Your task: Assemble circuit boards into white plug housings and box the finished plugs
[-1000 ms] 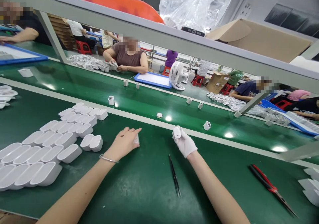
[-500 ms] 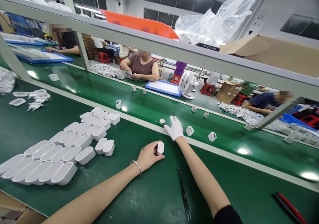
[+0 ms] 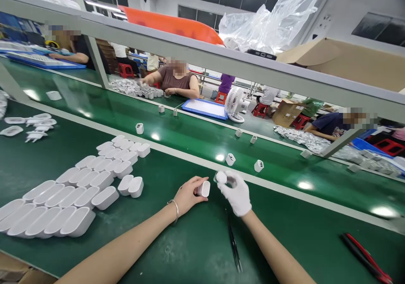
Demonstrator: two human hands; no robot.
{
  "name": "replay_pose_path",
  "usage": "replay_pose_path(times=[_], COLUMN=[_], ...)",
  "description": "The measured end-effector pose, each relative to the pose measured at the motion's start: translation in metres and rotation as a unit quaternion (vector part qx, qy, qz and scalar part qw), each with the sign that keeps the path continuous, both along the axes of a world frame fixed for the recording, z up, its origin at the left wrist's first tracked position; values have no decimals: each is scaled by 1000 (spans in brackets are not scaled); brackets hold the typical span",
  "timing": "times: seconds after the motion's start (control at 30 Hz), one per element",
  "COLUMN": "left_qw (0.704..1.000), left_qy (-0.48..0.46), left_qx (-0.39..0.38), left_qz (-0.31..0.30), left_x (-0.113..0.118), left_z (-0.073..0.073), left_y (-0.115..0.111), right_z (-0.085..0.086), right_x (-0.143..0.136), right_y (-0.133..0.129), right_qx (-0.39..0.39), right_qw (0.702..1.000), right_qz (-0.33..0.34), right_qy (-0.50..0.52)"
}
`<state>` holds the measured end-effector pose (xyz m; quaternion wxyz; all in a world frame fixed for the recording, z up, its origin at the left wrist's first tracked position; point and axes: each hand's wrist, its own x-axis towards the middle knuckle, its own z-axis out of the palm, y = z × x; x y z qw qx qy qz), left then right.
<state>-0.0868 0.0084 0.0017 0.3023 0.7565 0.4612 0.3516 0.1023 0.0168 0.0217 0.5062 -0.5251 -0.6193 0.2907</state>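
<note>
My bare left hand [image 3: 189, 195], with a bracelet at the wrist, is closed around a small white oval plastic housing [image 3: 205, 188] above the green bench. My right hand [image 3: 236, 192], in a white glove, pinches a small white round part [image 3: 221, 177] between thumb and fingertips, just right of the housing. The two parts are apart. Glove and part are both white and slightly blurred, so the part's details are unclear. Black tweezers [image 3: 233, 244] lie on the bench below my right hand.
Rows of white oval shells [image 3: 77, 221] stand at left, with loose white pieces [image 3: 39, 126] beyond. White housings [image 3: 230, 159] sit on the green conveyor [image 3: 190, 143]. Red-and-black pliers [image 3: 367, 256] lie at right. A shelf beam [image 3: 202, 48] crosses overhead. Co-workers sit across the line.
My right hand has picked up the small white part from beside the conveyor's edge strip and drawn it back toward me. The housing in my left hand has turned slightly.
</note>
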Motion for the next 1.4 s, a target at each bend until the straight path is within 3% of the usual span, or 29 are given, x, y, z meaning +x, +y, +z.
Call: replay_pose_path(times=[0.13, 0.27, 0.4, 0.67, 1.0, 1.13, 1.27, 1.4], left_qw=[998, 995, 994, 988, 987, 988, 988, 988], left_qy=[8, 18, 6, 4, 42, 22, -1, -2], left_qx=[15, 15, 34, 66, 84, 71, 57, 56], left_qz=[-58, -96, -105, -143, -128, -134, -144, -142], left_x=[7, 12, 10, 6, 6, 6, 8, 8], left_z=[-1, 1, 7, 12, 8, 7, 5, 4], left_y=[-12, -23, -24, -25, -23, -24, -25, -25], right_z=[-20, -27, -23, -22, -34, -31, -26, -30], right_x=[23, 27, 19, 7, 8, 8, 9, 9], right_y=[-56, -74, -82, -88, -85, -85, -85, -85], right_qx=[77, 102, 118, 196, 193, 197, 192, 165], right_qw=[995, 994, 993, 978, 973, 974, 971, 974], right_qz=[6, -21, 2, 5, 28, 16, 44, 51], right_qy=[69, 42, 1, -72, -125, -106, -134, -146])
